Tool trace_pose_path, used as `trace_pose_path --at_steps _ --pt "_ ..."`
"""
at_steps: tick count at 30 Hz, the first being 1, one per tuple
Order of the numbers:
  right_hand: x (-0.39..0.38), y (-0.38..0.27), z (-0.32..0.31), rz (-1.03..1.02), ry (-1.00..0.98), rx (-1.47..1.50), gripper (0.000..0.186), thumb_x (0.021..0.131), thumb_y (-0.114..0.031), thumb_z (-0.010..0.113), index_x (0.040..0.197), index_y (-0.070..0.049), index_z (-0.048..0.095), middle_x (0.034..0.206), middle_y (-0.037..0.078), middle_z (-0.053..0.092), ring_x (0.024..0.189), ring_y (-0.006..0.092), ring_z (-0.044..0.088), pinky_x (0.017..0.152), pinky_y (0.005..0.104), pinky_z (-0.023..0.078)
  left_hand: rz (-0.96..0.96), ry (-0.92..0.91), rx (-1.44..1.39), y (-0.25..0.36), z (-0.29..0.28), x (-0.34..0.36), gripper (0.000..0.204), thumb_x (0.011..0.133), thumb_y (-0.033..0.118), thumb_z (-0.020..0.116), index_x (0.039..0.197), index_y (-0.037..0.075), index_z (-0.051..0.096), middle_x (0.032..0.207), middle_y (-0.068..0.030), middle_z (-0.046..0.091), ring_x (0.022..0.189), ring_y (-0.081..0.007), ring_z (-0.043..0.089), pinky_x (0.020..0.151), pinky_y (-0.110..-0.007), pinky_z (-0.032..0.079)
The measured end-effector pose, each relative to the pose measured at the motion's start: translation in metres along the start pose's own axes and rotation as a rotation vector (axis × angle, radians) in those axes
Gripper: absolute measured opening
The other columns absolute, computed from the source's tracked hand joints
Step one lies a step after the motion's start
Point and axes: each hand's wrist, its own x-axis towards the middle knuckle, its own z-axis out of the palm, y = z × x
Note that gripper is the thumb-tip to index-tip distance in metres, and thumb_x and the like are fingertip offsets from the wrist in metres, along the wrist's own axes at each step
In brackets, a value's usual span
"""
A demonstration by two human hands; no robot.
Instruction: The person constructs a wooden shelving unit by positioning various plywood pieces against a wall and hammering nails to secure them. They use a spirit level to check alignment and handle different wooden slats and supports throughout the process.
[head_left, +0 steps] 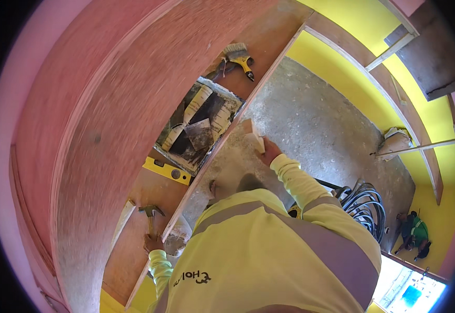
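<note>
One tray (pixel 224 89), dusty flat pieces (pixel 200 134) inside; left grip (pixel 153 243) wrapped round hammer (pixel 150 211), right grip (pixel 270 151) pinching pale block (pixel 254 139).

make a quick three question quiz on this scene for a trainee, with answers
1. Which hand grips the dark-headed claw hammer?
2. True or false: the yellow, bar-shaped spirit level lies between that hammer and the pale-bristled brush with a yellow-and-black handle.
3. What does the right hand hold: A, the level; B, a pale, squared block; C, the brush?

Key: 1. the left hand; 2. true; 3. B.
</note>
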Motion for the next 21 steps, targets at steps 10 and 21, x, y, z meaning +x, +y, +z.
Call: trace_pose_path --at_steps 10,21 --pt "0.086 0.066 -0.052 -0.039 -0.204 -0.067 0.054 0.077 -0.026 0.068 0.119 -0.006 0.04 0.096 0.026 0.062 0.093 0.0451 0.058 0.077 0.047 0.048 0.415 0.488 -0.28 0.268 -0.011 0.06 0.052 0.072 0.03 0.073 0.112 0.002 0.055 0.107 -0.0201 0.058 0.101 -0.0367 0.055 0.09 -0.043 0.043" --pt "0.13 0.131 -0.146 0.098 -0.469 -0.093 0.048 0.08 -0.028 0.064 0.113 -0.002 0.042 0.097 0.026 0.061 0.092 0.0445 0.058 0.079 0.0487 0.047 -0.033 0.064 -0.433 0.292 0.034 0.117 0.045 0.077 0.026 0.064 0.111 -0.002 0.054 0.103 -0.0199 0.062 0.099 -0.0337 0.059 0.087 -0.039 0.046"
